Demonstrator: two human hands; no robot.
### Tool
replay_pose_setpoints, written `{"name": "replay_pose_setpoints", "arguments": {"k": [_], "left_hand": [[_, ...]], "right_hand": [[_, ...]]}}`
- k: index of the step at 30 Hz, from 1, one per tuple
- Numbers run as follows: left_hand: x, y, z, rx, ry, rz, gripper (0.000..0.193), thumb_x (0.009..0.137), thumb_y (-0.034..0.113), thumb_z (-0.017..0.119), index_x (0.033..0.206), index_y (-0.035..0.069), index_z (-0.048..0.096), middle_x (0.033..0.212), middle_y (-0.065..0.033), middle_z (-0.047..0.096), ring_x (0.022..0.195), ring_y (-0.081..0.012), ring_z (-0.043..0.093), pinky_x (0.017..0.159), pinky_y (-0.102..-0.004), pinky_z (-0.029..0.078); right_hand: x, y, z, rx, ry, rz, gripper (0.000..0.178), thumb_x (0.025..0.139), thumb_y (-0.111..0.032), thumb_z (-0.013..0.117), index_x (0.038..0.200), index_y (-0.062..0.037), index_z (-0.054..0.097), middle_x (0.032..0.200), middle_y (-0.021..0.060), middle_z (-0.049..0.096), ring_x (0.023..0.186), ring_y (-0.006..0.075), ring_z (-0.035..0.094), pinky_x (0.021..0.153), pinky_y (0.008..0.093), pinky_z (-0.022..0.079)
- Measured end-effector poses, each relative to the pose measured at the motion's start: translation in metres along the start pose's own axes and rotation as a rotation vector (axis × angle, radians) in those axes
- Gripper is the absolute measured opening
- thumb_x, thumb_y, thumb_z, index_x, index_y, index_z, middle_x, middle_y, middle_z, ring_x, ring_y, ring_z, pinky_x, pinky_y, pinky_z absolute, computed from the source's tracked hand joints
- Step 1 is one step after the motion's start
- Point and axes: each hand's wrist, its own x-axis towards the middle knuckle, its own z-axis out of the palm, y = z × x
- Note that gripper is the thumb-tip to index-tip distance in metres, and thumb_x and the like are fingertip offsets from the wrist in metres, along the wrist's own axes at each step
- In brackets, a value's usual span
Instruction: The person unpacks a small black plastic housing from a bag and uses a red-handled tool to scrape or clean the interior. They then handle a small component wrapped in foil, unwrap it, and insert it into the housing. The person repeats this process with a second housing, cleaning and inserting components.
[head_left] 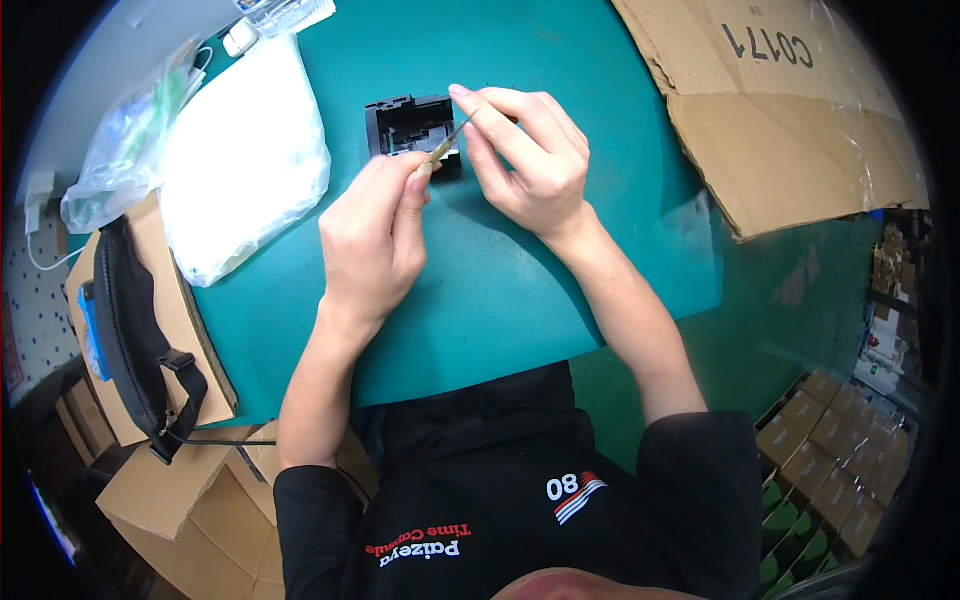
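Note:
My left hand (375, 225) is closed, thumb and finger pinching a slim yellowish piece with a thin dark tip (441, 150). The piece slants up toward my right hand (540, 150), whose thumb and index finger are apart on either side of the tip. Whether those fingers touch it, I cannot tell. Behind my hands a black plastic housing (375, 128) lies on the green table mat (480, 300). Its hollow inside faces up, with small parts in it, and my fingers cover its near and right edges.
A white plastic bag (245, 160) lies left of the housing, beside a clear bag (130, 140). A black belt pouch (135, 320) rests on cardboard at the left edge. Flattened cardboard (770, 130) covers the far right. An open carton (200, 510) stands below the table at left.

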Motion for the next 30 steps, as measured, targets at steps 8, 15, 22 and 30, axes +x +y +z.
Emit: {"name": "replay_pose_setpoints", "arguments": {"k": [8,15,22,30], "left_hand": [[0.002,0.014,0.0,-0.222,-0.041,-0.105,0.023,0.099,0.003,0.061,0.122,0.002,0.066,0.076,-0.0101,0.063,0.059,-0.0121,0.055,0.056,-0.0274,0.046],[0.001,0.02,-0.006,-0.204,-0.095,-0.206,0.02,0.099,0.007,0.064,0.119,0.004,0.067,0.071,-0.0074,0.061,0.056,-0.0127,0.052,0.054,-0.0258,0.044],[0.0,0.019,-0.003,-0.159,-0.12,-0.191,0.016,0.098,0.009,0.066,0.112,0.004,0.067,0.067,-0.0091,0.058,0.052,-0.0156,0.052,0.052,-0.028,0.044],[0.0,0.018,-0.001,-0.128,-0.143,-0.193,0.014,0.098,0.011,0.066,0.11,0.006,0.068,0.065,-0.0111,0.058,0.051,-0.0216,0.055,0.053,-0.0316,0.046]], "right_hand": [[-0.002,0.004,0.003,-0.031,-0.083,-0.093,0.027,0.064,0.0,0.08,0.09,-0.008,0.076,0.083,0.0027,0.071,0.073,0.0208,0.067,0.065,0.0321,0.053],[-0.004,0.008,0.006,-0.046,-0.086,-0.154,0.011,0.074,-0.009,0.078,0.081,-0.0104,0.071,0.081,0.0001,0.067,0.074,0.0193,0.064,0.063,0.0321,0.049],[-0.005,0.013,0.006,-0.052,-0.095,-0.158,0.02,0.069,-0.006,0.076,0.088,-0.0089,0.073,0.083,0.0014,0.068,0.074,0.0202,0.065,0.065,0.0329,0.051],[-0.007,0.016,0.006,-0.036,-0.113,-0.155,0.023,0.069,-0.005,0.076,0.091,-0.0088,0.073,0.084,0.0017,0.068,0.075,0.0203,0.065,0.064,0.033,0.05]]}}
